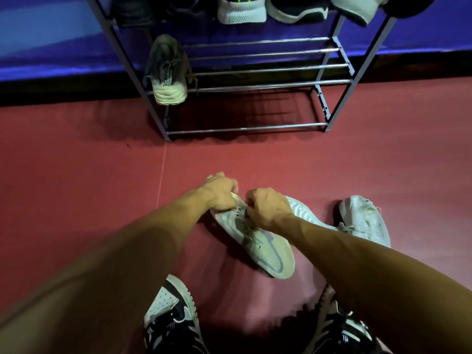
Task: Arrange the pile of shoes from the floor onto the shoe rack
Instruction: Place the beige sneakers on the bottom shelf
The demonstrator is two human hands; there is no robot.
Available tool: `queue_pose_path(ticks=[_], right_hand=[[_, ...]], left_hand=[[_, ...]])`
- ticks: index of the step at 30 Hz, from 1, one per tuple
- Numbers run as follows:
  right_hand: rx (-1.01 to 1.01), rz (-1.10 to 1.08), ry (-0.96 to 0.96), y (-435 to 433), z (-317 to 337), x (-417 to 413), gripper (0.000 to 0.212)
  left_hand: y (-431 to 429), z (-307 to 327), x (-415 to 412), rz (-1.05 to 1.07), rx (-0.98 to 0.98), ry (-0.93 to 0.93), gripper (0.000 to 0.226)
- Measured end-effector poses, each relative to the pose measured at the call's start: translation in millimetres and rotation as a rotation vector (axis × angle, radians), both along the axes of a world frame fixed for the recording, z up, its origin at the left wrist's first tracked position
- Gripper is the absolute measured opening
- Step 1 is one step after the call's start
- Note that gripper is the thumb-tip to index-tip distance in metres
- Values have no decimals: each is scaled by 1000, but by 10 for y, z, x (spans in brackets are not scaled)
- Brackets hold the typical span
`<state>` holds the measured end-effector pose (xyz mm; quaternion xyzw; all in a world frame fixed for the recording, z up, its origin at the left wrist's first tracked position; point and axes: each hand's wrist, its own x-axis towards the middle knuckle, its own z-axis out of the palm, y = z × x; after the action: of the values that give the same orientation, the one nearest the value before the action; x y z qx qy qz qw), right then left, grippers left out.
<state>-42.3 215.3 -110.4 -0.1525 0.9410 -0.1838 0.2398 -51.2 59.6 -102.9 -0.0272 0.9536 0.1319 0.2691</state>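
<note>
A pale grey sneaker [265, 247] lies on the red floor, toe pointing toward me. My left hand [221, 192] grips its heel end. My right hand [265, 206] pinches the laces near the tongue. Just behind it lies another white shoe on its side, sole [305, 209] showing, and a white sneaker [364, 218] sits to the right. The metal shoe rack [258, 81] stands ahead against the wall. A matching grey sneaker [167, 70] sits at the left of its lower shelf, heel toward me.
The rack's upper shelf holds several shoes, among them a white one with green laces [241, 8]. The black and white sneakers on my feet [169, 320] are at the bottom edge. A purple wall with a dark skirting runs behind the rack.
</note>
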Motion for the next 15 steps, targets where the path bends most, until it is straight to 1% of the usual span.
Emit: queue_pose_path(ticks=[3,7,9,10,11,13,15], right_hand=[[-23,-21,71,-68,169,-257,6],[-33,-11,136,-117,413,-611,8],[-12,34,195,-144,522,-769,8],[2,65,228,-167,569,-838,9],[10,92,264,-196,613,-902,9],[24,138,344,-278,701,-1012,11],[40,188,434,-378,782,-1105,15]], left_hand=[[-48,149,-169,72,20,120,22],[-157,286,-374,122,7,202,38],[-218,310,-455,177,39,209,45],[-247,318,-487,210,67,202,45],[-272,329,-517,240,97,196,40],[-327,354,-586,309,159,200,24],[-392,389,-645,403,245,201,20]])
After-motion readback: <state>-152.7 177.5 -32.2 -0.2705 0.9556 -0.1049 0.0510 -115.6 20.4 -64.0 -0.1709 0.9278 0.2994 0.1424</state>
